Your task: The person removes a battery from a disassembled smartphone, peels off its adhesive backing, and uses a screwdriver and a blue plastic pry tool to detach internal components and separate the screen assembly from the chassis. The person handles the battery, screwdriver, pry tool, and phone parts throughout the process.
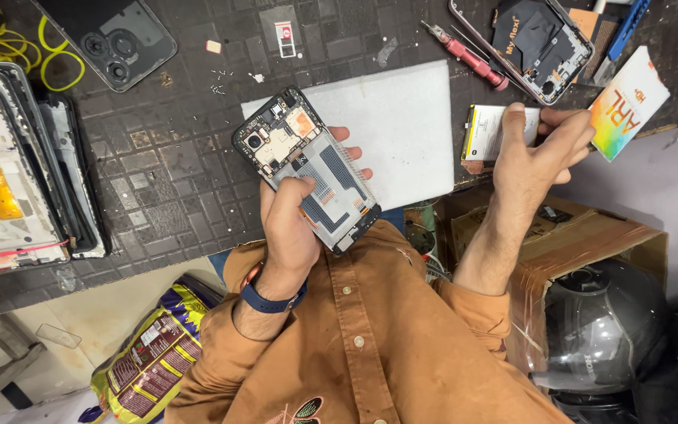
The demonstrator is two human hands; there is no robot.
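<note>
Quick notes on this bench shot, using the white foam pad [390,129] as the ref point.

Left hand [292,228] grips an opened phone [308,169], back cover off, board and empty battery bay facing up. It sits at the pad's near-left corner, half over the pad edge. Thumb presses across the lower frame, the other fingers wrap underneath w/ tips poking out on the far side. So a closed grip, not a pinch.

Right hand [539,153] is just right of the pad, fingers partly curled, thumb and fingertips pinching a flat white battery [492,129] by its end. The cell hangs over the mat edge, close to the pad's right side, not touching the phone.

Imo to do this bit well: keep the phone level and firmly held, hold the cell by its edges only, no bending, and keep the flex connector away from the board till it lines up w/ the bay. Can't tell which way the connector faces from here.

Other stuff: red screwdriver [468,56] beyond the pad's far-right corner, another opened phone [547,43] farther right, a colourful card box [629,102] right of the battery, a dark back cover [111,35] far left of the pad.
</note>
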